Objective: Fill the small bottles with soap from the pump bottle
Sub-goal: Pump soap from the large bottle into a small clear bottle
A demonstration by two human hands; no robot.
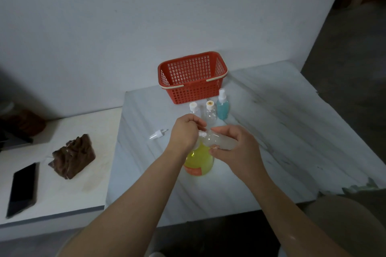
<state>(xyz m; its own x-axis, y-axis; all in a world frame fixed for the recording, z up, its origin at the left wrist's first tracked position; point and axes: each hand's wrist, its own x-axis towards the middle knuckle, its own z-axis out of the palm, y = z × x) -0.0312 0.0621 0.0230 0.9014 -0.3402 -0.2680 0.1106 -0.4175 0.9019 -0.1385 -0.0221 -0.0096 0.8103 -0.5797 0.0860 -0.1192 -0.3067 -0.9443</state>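
A pump bottle (199, 161) of yellow soap with an orange label stands on the marble table. My left hand (184, 133) is curled over its pump head, which is mostly hidden. My right hand (236, 145) grips a small clear bottle (221, 142), held sideways with its mouth at the pump's nozzle. Behind my hands stand two small clear bottles with white caps, the left bottle (193, 108) and the right bottle (211, 111). A blue spray bottle (222, 105) stands to their right. A loose white spray cap (157, 134) lies on the table to the left.
A red plastic basket (193, 77) sits at the back against the wall. On the lower white surface (83, 183) to the left lie a brown carved piece (73, 156) and a black phone (23, 189). The table's front edge runs below my forearms.
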